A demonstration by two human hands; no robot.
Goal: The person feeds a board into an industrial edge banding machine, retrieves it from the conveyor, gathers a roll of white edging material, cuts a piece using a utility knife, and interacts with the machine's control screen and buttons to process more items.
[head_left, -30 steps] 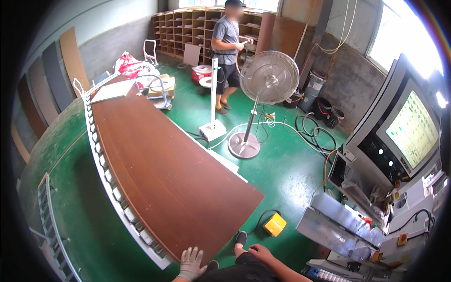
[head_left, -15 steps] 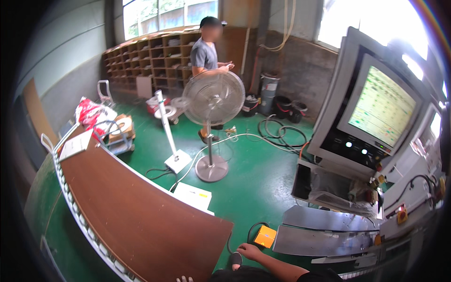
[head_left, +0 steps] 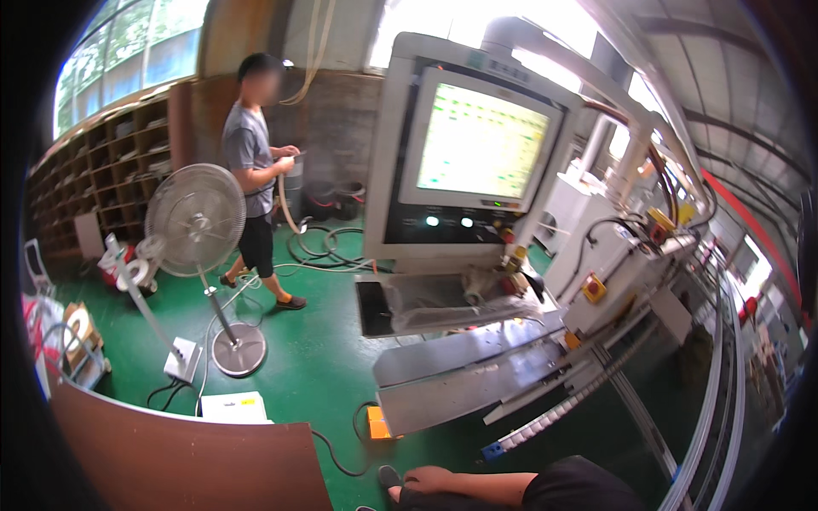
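1. My right hand (head_left: 430,481) rests at the lower edge, just right of the brown panel (head_left: 187,464); I cannot tell how its fingers are set.
2. My left hand is out of view.
3. Beyond the panel stand an orange box (head_left: 377,423), a pedestal fan (head_left: 198,223), a control screen (head_left: 481,145) and a co-worker (head_left: 254,175).

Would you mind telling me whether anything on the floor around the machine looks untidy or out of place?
Cables and hoses lie in loose coils on the green floor behind the pedestal fan, and another cord trails past the yellow pedal box beside the brown panel. Nothing looks spilled or broken.
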